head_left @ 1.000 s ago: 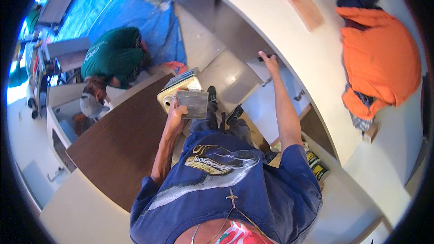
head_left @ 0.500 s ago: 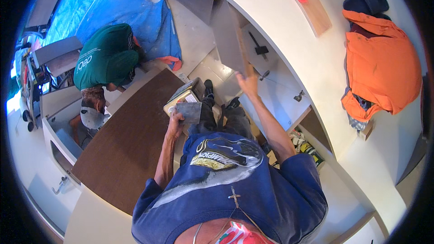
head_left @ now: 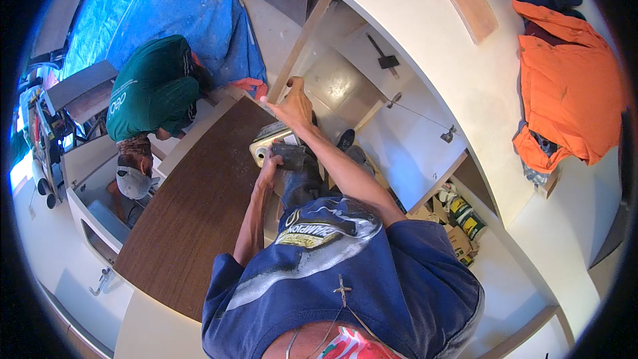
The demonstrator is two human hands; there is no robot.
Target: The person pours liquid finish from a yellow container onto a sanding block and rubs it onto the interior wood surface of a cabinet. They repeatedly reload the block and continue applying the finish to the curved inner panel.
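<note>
Left hand (head_left: 268, 170): pinching dark flat plate (head_left: 290, 157) by rectangular can (head_left: 271, 139), likely freeing the other | Right hand (head_left: 292, 108): spread, empty

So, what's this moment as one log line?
left hand: holds dark flat plate | beige can: beside plate | right hand: near pale wooden edge | co-worker: bent over

Head-worn fisheye view, facing steeply down, blue shirt (head_left: 345, 252) very near, left hand (head_left: 268, 170) and right hand (head_left: 293, 108) farther off, floor (head_left: 327, 80) beyond, straight edges bowing outward.
</note>
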